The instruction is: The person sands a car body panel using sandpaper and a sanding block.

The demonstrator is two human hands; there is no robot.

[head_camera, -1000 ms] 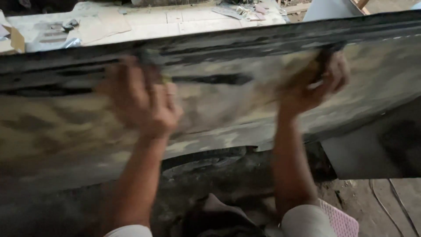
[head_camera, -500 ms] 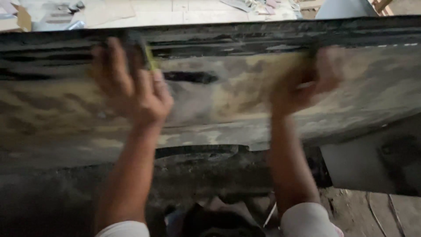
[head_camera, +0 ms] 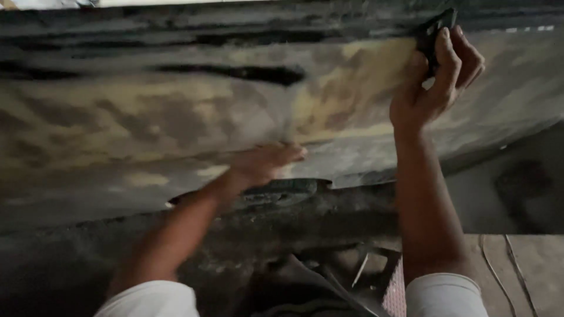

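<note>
A long curved body panel (head_camera: pixel 147 123), patched in tan filler and dark bare streaks, fills most of the head view. My right hand (head_camera: pixel 437 79) is raised at its upper right and grips a small dark sanding pad (head_camera: pixel 433 30) pressed to the panel near the top edge. My left hand (head_camera: pixel 264 161) lies low with fingers stretched flat, touching the panel's lower edge near the middle. It holds nothing.
Below the panel runs a dark, dirty lower structure (head_camera: pixel 282 217). Dusty floor with thin cables (head_camera: pixel 499 264) shows at the bottom right. A pale surface (head_camera: pixel 176 2) peeks over the panel's top edge.
My left hand dropped from the panel's upper left to its lower middle edge. My right hand slid up and right with the pad. The view moved closer.
</note>
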